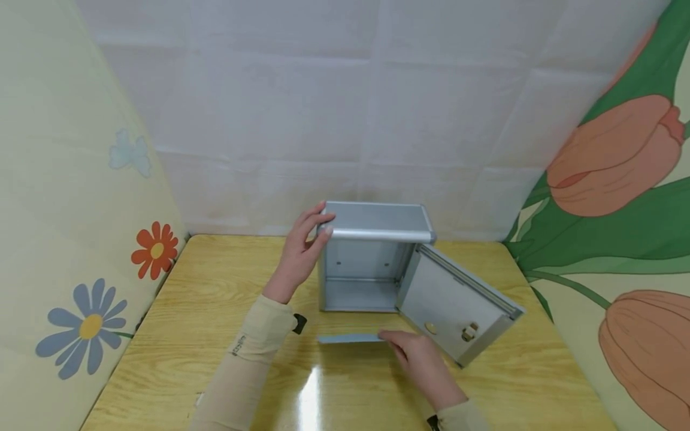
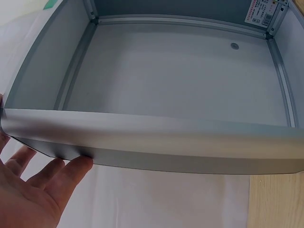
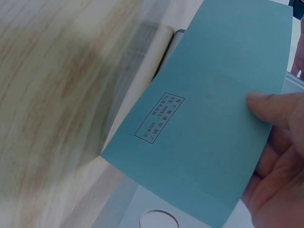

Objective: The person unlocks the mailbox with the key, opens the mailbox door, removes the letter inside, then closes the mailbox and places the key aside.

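A grey metal box stands at the back of the table, its front uncovered and its hinged door swung out to the right. My left hand rests on the box's upper left corner, with fingertips on the top panel. In front of the box, my right hand pinches a thin teal paper envelope by one edge, thumb on the printed side. Dark text in a small printed rectangle marks that side. From the head view the envelope appears nearly edge-on, low before the box.
A lock is fitted on the door's inner face, beside a round opening. Inside the box a white label shows near a corner. Behind the wooden table hangs a white sheet; flower-patterned walls flank it.
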The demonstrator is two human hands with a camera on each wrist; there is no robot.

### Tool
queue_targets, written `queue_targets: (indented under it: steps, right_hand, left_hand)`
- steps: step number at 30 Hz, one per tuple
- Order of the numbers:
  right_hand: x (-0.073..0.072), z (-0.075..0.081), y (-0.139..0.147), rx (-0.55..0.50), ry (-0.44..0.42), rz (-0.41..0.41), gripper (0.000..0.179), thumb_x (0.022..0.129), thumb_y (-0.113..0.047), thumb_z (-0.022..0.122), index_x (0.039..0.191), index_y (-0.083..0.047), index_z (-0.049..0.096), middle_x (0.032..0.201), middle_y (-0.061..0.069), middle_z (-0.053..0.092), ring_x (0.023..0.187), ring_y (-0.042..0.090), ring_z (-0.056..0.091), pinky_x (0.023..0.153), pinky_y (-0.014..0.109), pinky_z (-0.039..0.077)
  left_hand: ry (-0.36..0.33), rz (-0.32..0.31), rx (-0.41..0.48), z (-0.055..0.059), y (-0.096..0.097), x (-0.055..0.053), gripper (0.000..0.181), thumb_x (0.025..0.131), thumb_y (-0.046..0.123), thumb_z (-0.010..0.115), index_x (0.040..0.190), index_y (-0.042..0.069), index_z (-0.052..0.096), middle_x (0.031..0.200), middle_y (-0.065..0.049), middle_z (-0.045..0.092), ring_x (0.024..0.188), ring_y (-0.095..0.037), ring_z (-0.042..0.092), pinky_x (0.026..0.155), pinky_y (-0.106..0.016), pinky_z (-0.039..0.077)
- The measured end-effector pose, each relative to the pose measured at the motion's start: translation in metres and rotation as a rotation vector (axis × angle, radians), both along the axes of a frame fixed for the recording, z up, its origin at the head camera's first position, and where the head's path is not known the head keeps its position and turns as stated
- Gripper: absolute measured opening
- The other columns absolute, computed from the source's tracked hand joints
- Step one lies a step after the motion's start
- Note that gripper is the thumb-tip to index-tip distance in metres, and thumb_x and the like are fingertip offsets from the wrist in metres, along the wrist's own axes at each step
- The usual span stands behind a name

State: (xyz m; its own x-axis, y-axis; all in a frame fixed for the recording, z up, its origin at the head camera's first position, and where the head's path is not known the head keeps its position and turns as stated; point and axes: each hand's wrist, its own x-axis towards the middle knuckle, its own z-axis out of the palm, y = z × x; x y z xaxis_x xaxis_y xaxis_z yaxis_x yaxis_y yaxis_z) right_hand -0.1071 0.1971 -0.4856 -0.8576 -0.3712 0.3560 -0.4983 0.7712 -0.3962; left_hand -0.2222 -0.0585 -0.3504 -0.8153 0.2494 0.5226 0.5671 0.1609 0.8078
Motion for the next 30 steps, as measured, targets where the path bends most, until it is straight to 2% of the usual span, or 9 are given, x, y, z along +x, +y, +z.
queue_targets:
  steps: [10, 16, 19, 25, 30]
  right_hand:
    - [0.005, -0.003, -0.003, -0.011, -0.092, 0.052, 0.028, 0.081, 0.006, 0.071, 0.105, -0.01, 0.073, 0.105, 0.003, 0.071, 0.095, 0.018, 0.067, 0.078, 0.031, 0.054]
    - [0.006, -0.005, -0.004, 0.025, -0.199, 0.081, 0.026, 0.086, 0.003, 0.067, 0.109, -0.009, 0.072, 0.107, 0.003, 0.07, 0.097, 0.02, 0.066, 0.08, 0.034, 0.054]
    - [0.007, -0.006, -0.005, 0.037, -0.216, 0.094, 0.026, 0.086, 0.004, 0.066, 0.109, -0.009, 0.071, 0.108, 0.004, 0.069, 0.099, 0.021, 0.065, 0.082, 0.036, 0.053]
    - [0.007, -0.01, -0.007, 0.085, -0.23, 0.168, 0.025, 0.085, 0.005, 0.065, 0.107, -0.006, 0.067, 0.112, 0.007, 0.066, 0.105, 0.025, 0.061, 0.09, 0.041, 0.049]
    - [0.009, -0.01, -0.008, 0.138, -0.326, 0.193, 0.028, 0.087, 0.004, 0.062, 0.112, -0.008, 0.066, 0.12, 0.009, 0.063, 0.114, 0.027, 0.057, 0.096, 0.045, 0.044]
  left_hand:
    - [-0.008, 0.0, 0.001, 0.0, -0.001, 0.0, 0.031, 0.099, 0.007, 0.051, 0.129, -0.002, 0.056, 0.15, -0.017, 0.032, 0.137, -0.028, 0.032, 0.093, -0.051, 0.045]
    - [-0.011, 0.002, -0.007, 0.0, -0.001, 0.0, 0.031, 0.099, 0.008, 0.051, 0.129, -0.001, 0.056, 0.15, -0.017, 0.032, 0.137, -0.027, 0.031, 0.094, -0.051, 0.044]
    - [-0.012, 0.003, -0.006, 0.0, -0.001, 0.001, 0.031, 0.099, 0.008, 0.051, 0.129, -0.002, 0.056, 0.15, -0.017, 0.033, 0.137, -0.027, 0.031, 0.094, -0.051, 0.044]
    - [-0.013, 0.002, -0.003, 0.001, 0.0, 0.001, 0.031, 0.099, 0.007, 0.05, 0.129, -0.002, 0.056, 0.149, -0.018, 0.033, 0.136, -0.031, 0.032, 0.093, -0.052, 0.045]
    - [-0.016, 0.009, -0.011, 0.001, 0.0, 0.002, 0.031, 0.1, 0.008, 0.05, 0.129, -0.002, 0.056, 0.15, -0.018, 0.032, 0.136, -0.03, 0.032, 0.093, -0.053, 0.044]
